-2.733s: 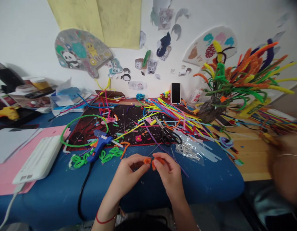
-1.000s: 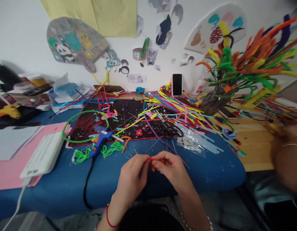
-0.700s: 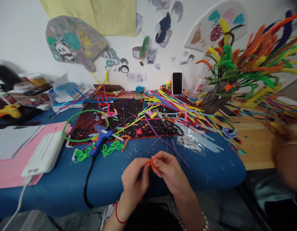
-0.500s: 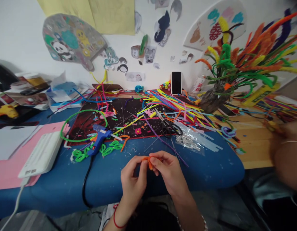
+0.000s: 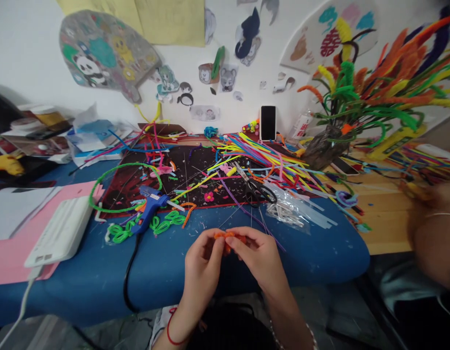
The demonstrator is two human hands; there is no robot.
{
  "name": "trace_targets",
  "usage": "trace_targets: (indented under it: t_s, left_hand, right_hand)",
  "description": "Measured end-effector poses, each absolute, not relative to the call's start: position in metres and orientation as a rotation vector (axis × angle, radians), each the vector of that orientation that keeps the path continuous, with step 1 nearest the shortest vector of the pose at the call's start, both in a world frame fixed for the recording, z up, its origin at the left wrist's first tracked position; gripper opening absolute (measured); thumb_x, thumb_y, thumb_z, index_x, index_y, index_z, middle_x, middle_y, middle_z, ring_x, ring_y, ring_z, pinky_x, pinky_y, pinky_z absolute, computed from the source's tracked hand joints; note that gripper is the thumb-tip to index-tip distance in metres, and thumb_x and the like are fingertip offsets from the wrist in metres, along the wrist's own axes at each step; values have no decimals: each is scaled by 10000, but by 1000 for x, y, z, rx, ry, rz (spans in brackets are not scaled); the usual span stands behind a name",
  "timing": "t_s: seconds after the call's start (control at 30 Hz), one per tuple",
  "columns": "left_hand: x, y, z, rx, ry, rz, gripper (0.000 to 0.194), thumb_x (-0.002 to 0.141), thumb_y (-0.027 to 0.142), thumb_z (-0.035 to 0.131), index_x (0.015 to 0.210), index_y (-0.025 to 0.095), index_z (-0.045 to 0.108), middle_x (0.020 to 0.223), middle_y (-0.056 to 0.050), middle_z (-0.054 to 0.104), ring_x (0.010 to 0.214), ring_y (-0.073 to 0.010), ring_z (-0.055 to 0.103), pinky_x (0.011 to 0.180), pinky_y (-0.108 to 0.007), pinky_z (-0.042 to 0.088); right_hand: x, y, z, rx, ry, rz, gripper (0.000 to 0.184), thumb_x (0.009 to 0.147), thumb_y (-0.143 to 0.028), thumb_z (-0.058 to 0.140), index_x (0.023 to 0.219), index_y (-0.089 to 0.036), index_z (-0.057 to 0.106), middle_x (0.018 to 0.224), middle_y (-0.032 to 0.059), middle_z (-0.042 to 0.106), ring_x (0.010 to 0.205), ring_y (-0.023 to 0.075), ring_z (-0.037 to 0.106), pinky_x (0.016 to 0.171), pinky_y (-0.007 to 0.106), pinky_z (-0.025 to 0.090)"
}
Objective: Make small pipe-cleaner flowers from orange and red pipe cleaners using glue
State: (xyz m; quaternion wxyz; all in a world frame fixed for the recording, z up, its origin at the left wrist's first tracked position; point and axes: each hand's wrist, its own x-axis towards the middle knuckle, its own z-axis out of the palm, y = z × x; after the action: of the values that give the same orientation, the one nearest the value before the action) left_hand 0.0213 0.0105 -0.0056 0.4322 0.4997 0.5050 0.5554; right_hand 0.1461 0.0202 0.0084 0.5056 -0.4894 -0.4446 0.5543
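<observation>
Between my fingers, just past the front edge of the blue table cover, is a small bent piece of orange pipe cleaner (image 5: pixel 225 235). My left hand (image 5: pixel 203 260) pinches its left side with thumb and forefinger. My right hand (image 5: pixel 259 255) grips the right side the same way, and the fingers hide much of its shape. Beyond my hands lie a purple pipe cleaner (image 5: pixel 243 209) and black-handled scissors (image 5: pixel 260 191). To the left sit a blue glue gun (image 5: pixel 149 210), green looped pipe cleaners (image 5: pixel 168 222) and a bent orange strip (image 5: pixel 189 214).
A dark mat (image 5: pixel 181 170) holds scraps and a heap of coloured pipe cleaners (image 5: pixel 268 155). A white power bank (image 5: pixel 59 232) with a cable lies left on pink paper. At right stand a vase (image 5: pixel 325 148) of pipe-cleaner stems and a clear bag (image 5: pixel 288 211); another person's arm (image 5: pixel 434 233) shows.
The orange piece has been turned between my fingers and now shows more broadly on both sides of the thumbs. My hands have hardly shifted, and the camera view has moved slightly.
</observation>
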Motion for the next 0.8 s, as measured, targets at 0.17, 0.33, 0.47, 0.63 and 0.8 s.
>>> trace_targets:
  t_s: [0.17,0.33,0.47,0.63,0.8]
  left_hand:
    - [32,14,-28,1558,1475,1535,120,919,187,494,867,193,602,792,-19,648,705,-143,620,664,-242,496]
    - [30,14,-33,1788,1543,1611,137,896,109,485,879,206,581,783,-16,647,711,-150,625,673,-246,494]
    - [13,10,-11,1942,1414,1410,107,861,121,553,888,208,609,818,-21,675,746,-154,643,701,-249,505]
    - [5,9,-1,1772,1337,1401,88,840,155,593,892,202,646,817,-24,697,743,-151,667,693,-241,526]
    - [10,13,-4,1207,1285,1383,230,809,258,653,1020,176,692,775,-39,744,675,-169,702,641,-257,565]
  right_hand:
    - [136,19,3,-1253,-1096,1185,100,782,-293,685,788,-193,691,776,36,703,699,176,641,656,286,513]
    - [146,26,14,-1272,-1524,913,106,830,-201,612,751,-211,683,736,23,664,673,168,596,631,281,452]
    - [169,41,40,-1175,-1894,936,139,821,-157,635,768,-250,725,735,-4,678,671,161,604,621,274,427]
    - [178,53,56,-1084,-2027,1009,113,788,-180,680,795,-276,737,742,-24,692,649,151,609,615,271,429]
    - [176,45,46,-1155,-1783,1367,191,747,-195,729,896,-256,626,698,-50,689,639,144,627,614,256,447]
